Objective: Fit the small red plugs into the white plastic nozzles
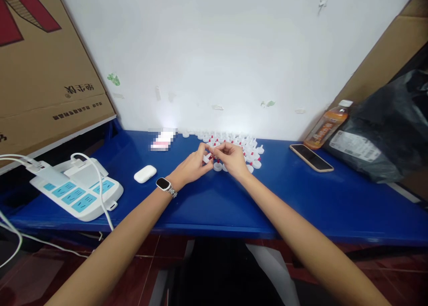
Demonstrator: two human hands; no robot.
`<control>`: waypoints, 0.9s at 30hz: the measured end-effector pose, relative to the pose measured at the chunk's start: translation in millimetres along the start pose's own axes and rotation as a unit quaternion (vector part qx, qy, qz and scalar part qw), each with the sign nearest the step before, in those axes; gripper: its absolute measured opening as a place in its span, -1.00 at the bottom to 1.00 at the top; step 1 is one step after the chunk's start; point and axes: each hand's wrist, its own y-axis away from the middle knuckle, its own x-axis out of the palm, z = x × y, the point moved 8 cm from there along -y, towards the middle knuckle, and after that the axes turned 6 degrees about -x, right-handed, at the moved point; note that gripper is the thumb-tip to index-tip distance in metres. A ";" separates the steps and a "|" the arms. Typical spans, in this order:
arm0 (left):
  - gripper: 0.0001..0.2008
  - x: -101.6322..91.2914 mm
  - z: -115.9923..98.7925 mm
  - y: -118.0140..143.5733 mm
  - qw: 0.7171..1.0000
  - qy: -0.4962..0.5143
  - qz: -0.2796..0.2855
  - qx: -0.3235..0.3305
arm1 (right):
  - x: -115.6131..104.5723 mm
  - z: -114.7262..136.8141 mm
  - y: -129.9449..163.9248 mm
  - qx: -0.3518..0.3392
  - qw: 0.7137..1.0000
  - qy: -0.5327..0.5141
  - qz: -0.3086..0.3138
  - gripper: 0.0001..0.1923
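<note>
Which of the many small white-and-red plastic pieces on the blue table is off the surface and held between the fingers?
The small white-and-red piece pinched between the left hand and right hand. The other pieces sit on the blue table behind the hands.

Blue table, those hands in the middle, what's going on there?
A person sits at the blue table with both hands together at its middle. The left hand and right hand pinch a small white and red piece between their fingers; it is too small to identify. Behind the hands lies a cluster of similar white and red pieces. A white earbud case and a power strip lie to the left, a phone and a drink bottle to the right.
</note>
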 end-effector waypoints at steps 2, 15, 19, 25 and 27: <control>-0.76 -0.3 0.6 -0.9 1.000 0.014 -0.004 -0.001 | 0.2 4.5 1.6 -0.023 0.999 0.029 -0.013 -0.57; -0.61 -1.7 -3.5 -4.3 0.996 0.086 -0.013 0.024 | 2.3 18.9 0.6 -0.060 0.992 0.108 -0.016 -0.54; -0.57 -1.2 -7.2 -4.1 0.997 0.068 -0.026 0.036 | 1.5 17.5 -0.4 -0.023 0.997 0.072 0.018 -0.57; -0.46 -4.7 -4.0 1.4 0.998 0.040 -0.022 0.031 | 9.8 12.9 1.1 0.004 0.997 0.041 0.072 -0.59; -0.42 -7.9 -3.1 2.6 0.999 0.023 -0.010 0.044 | 7.4 12.6 0.7 -0.006 0.996 0.055 0.074 -0.64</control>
